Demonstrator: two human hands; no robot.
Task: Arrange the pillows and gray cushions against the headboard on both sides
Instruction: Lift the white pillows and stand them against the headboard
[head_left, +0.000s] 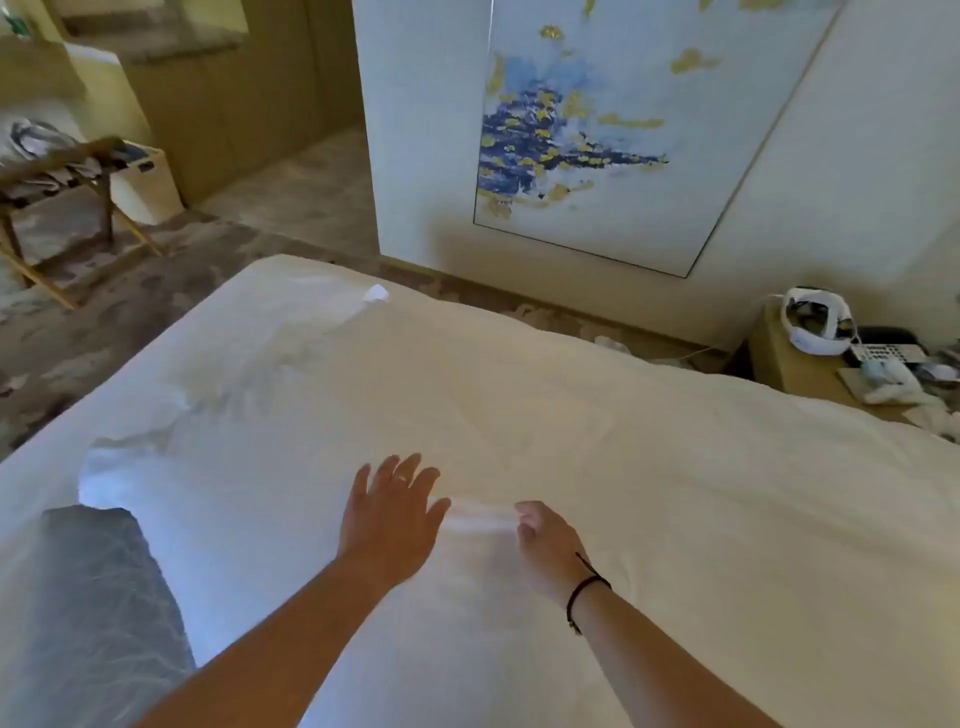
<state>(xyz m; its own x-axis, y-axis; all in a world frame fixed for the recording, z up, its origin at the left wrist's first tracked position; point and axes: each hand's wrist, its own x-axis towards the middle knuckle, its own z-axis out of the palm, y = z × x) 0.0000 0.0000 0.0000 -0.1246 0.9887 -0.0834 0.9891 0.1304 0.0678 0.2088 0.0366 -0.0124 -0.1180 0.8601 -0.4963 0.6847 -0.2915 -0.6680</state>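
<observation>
Beyond my bed (571, 405): a pale wall (857, 156) bearing a framed blue-and-gold abstract painting (613, 130); patterned carpet (130, 312); a folding wooden luggage rack (57, 192) at left; a cluttered nightstand (795, 364) at right. Warm, dim lighting.

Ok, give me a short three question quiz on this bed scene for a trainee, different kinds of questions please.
1. True or false: the left hand lies flat with spread fingers on the white bedding.
2. Multiple choice: the gray cushion lies A) at the near left of the bed, B) on the nightstand, C) on the floor.
3. Fill in: the right hand wears a dark ___ at the wrist.

Key: 1 true. 2 A. 3 bracelet; that hand's fingers are curled at a small raised fold of the bedding, though blur hides whether they pinch it.
</observation>
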